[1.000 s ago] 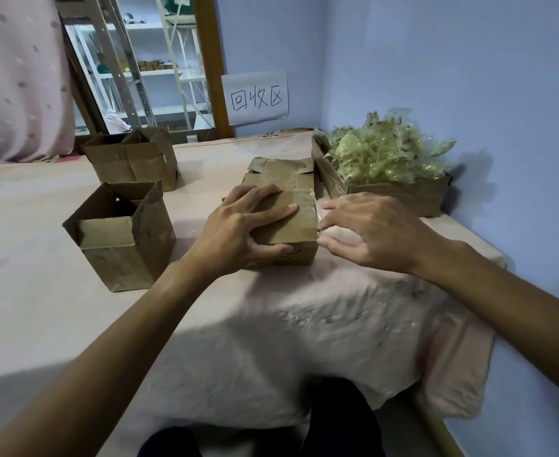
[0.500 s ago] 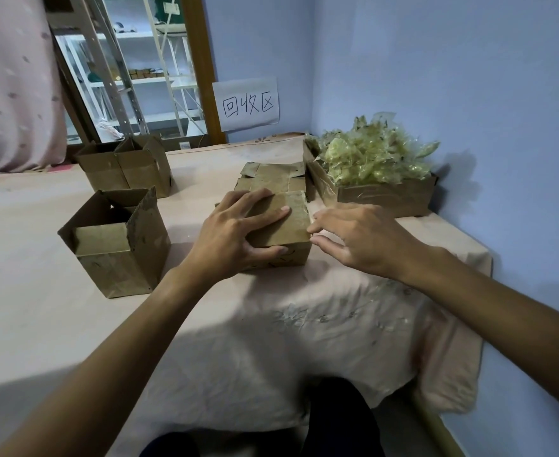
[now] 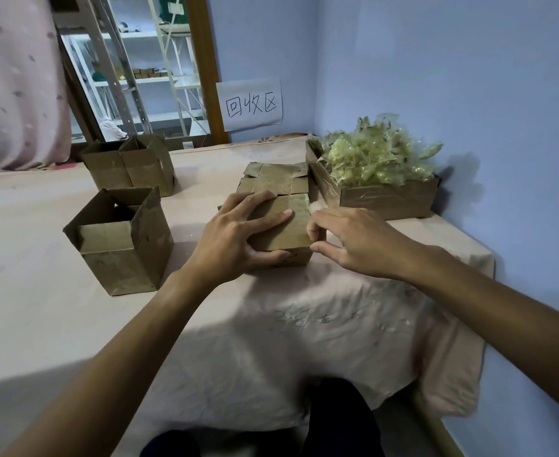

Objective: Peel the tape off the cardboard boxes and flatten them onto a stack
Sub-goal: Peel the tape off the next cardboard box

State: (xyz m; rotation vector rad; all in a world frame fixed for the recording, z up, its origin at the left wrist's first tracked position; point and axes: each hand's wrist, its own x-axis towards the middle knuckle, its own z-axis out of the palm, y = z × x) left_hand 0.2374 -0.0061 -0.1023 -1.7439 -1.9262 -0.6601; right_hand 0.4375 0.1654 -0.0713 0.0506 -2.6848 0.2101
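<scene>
The closed box (image 3: 288, 234) sits in the middle of the cloth-covered surface (image 3: 40, 291), straight ahead of the person. The left hand (image 3: 235, 239) clamps it, fingers spread over the lid and thumb pressed to the near face. A second ago the right hand (image 3: 354, 239) lay with its fingers stretched flat along the box's 3 o'clock side. Now they have curled in and bunched at the lid's right edge, with the thumb just below. That looks like picking for a tape end. No tape shows there, so I cannot tell whether the hand has caught anything or is only scratching at the seam.

I'd say the peel on this box is only starting, with the flattening still to come. The stack of flattened boxes (image 3: 274, 181) lies just beyond it at 12 o'clock, and a carton (image 3: 387, 201) heaped with crumpled tape scraps (image 3: 377, 156) stands at 2 o'clock. An open box (image 3: 123, 255) waits at 9 o'clock, with two more (image 3: 129, 166) behind it at 10 o'clock. All three are still upright.
</scene>
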